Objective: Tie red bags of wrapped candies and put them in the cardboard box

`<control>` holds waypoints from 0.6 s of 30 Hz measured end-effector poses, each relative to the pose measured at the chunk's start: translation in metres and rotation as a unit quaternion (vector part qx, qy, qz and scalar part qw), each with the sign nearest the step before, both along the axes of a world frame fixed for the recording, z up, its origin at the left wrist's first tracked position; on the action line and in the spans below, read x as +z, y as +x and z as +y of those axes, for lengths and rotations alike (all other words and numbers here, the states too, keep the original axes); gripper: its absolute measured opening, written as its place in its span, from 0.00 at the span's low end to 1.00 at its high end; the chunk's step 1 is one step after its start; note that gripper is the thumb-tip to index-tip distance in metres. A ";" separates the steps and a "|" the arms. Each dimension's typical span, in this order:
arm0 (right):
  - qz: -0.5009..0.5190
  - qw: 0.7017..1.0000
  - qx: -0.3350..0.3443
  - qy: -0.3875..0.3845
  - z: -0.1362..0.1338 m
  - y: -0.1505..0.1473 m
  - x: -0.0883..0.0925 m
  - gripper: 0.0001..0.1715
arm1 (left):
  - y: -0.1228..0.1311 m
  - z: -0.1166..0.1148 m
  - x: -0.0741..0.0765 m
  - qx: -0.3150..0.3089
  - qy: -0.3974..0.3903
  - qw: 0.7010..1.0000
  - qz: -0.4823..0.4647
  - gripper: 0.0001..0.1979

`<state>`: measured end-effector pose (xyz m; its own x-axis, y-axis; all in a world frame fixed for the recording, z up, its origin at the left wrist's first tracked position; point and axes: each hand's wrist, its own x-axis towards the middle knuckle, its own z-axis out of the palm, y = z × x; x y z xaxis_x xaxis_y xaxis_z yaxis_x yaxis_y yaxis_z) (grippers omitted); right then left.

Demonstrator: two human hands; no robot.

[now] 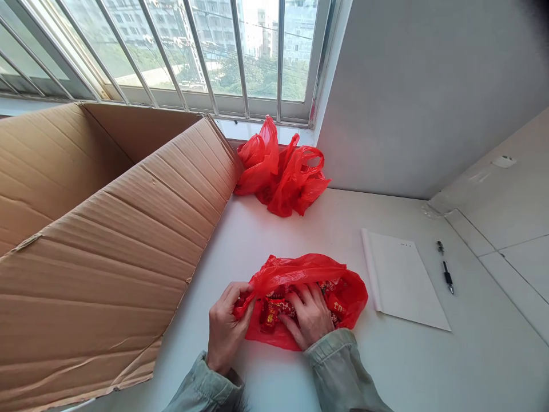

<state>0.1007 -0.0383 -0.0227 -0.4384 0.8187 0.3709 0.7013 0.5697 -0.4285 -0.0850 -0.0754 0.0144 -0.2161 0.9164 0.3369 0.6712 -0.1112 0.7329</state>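
A red plastic bag (309,273) lies open on the white table (429,366) in front of me, with several small red wrapped packets (271,315) inside. My left hand (225,329) pinches the bag's left edge, fingers closed on the plastic. My right hand (309,315) is inside the bag's mouth, fingers curled down over the packets; whether it grips one is hidden.
A large open cardboard box (107,240) fills the left side, its flap leaning toward the bag. More crumpled red bags (281,171) lie by the barred window. A white paper pad (401,277) and a pen (446,276) lie to the right.
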 end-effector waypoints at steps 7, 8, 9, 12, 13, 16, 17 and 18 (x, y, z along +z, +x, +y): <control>-0.035 0.998 0.043 -0.010 -0.003 0.018 0.002 0.29 | -0.001 0.000 0.000 0.014 -0.012 0.998 -0.063 0.04; -0.035 0.998 0.044 -0.013 -0.003 0.021 0.001 0.26 | -0.001 0.000 0.000 0.015 -0.017 0.997 -0.073 0.04; -0.033 0.998 0.045 -0.014 -0.004 0.024 -0.001 0.24 | 0.000 0.000 0.001 0.014 -0.022 0.996 -0.083 0.05; -0.032 0.998 0.046 -0.010 -0.005 0.029 -0.004 0.23 | 0.000 0.000 0.002 0.011 -0.038 0.993 -0.115 0.08; -0.032 0.998 0.047 -0.007 -0.005 0.029 -0.004 0.22 | 0.000 0.000 0.002 0.012 -0.041 0.991 -0.125 0.09; -0.020 0.998 0.052 0.002 -0.005 0.025 -0.001 0.16 | -0.002 -0.001 0.001 0.019 -0.045 0.986 -0.158 0.12; -0.013 0.998 0.055 0.004 -0.005 0.023 0.000 0.15 | -0.003 -0.002 0.000 0.023 -0.046 0.984 -0.170 0.13; -0.007 0.998 0.060 0.005 -0.005 0.022 0.002 0.14 | -0.003 -0.002 -0.001 0.026 -0.048 0.982 -0.183 0.14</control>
<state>0.1228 -0.0433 -0.0211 -0.5388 0.7560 0.3716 0.6334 0.6544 -0.4129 -0.0880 -0.0777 0.0136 -0.3534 0.9248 0.1411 0.3647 -0.0027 0.9311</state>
